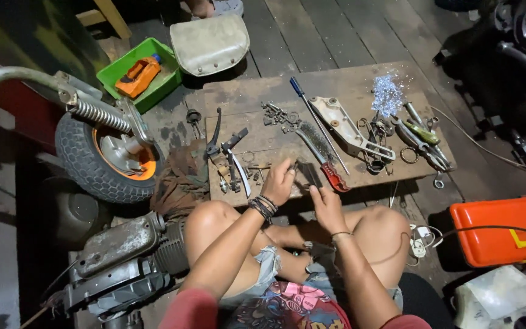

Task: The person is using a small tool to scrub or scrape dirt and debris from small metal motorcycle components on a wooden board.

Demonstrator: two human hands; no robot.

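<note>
Fingers of the left hand (279, 181) were pinched together on a small dark metal part (294, 166) just below the middle of the frame, right at the near edge of the worn wooden board (348, 82); what kind of part it was could not be told, being too small and shadowed; the right hand (326, 207) sat just beside it, fingers curled toward the same spot, though whether it clamped anything could not be made out. Judged from that grip, the part was tiny and held past the board's lip, so a slip would likely drop it between the bare knees or into the gaps of the dark plank floor (330, 30). Just right of the hands lay a wire brush with a red handle (322, 155), near enough for a wrist to knock; left of them a small cluster of loose springs and clips (252, 169) could scatter if brushed. At the left of the frame stood a small wheel with an orange hub (106, 155), well apart; at the upper left a green plastic tray (123, 64).
</note>
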